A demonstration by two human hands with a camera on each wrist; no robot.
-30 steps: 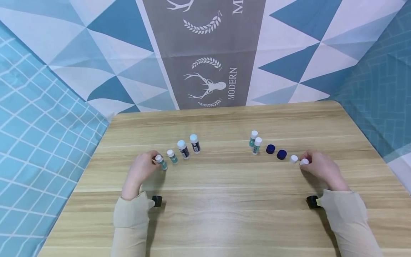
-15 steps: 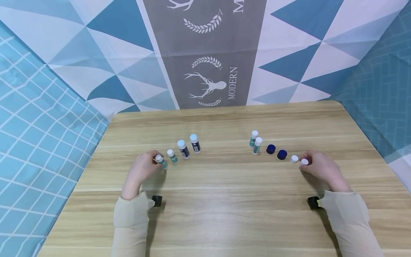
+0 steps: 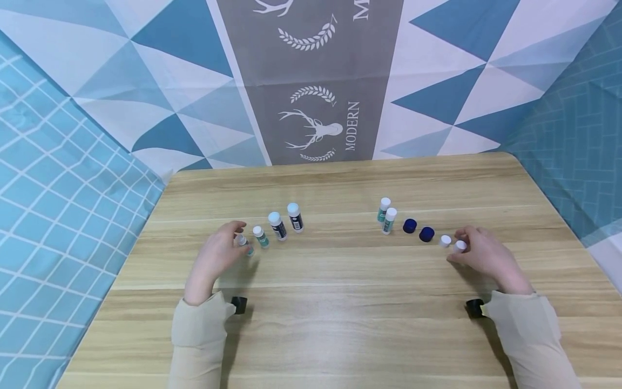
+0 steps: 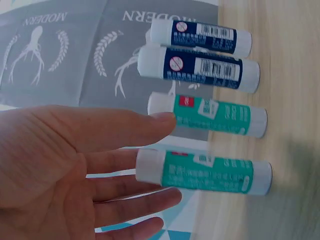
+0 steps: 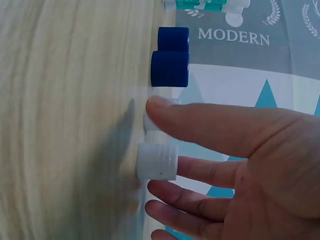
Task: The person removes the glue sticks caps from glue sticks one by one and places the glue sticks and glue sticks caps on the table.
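Observation:
My left hand (image 3: 221, 251) has its thumb and fingers spread around an upright glue stick with a green label (image 4: 207, 172). In the left wrist view the thumb is lifted off it, and whether the fingers behind touch it is unclear. A second green glue stick (image 3: 261, 237) stands to its right, then two larger navy glue sticks (image 3: 277, 226). On the right side my right hand (image 3: 488, 254) is spread about a small white cap (image 5: 157, 161), thumb raised away from it. Another white cap (image 3: 445, 241) sits just left, partly hidden by the thumb in the right wrist view.
Two dark blue caps (image 3: 426, 234) continue the row leftward from the white ones. Beyond them two more green-labelled glue sticks (image 3: 389, 221) stand close together. Everything rests on a wooden table (image 3: 320, 324), with a patterned cloth (image 3: 437, 81) behind its far edge.
Both hands have loosened: the left thumb and fingers have spread from the green glue stick, the right ones from the white cap. Both items stay standing where they were.

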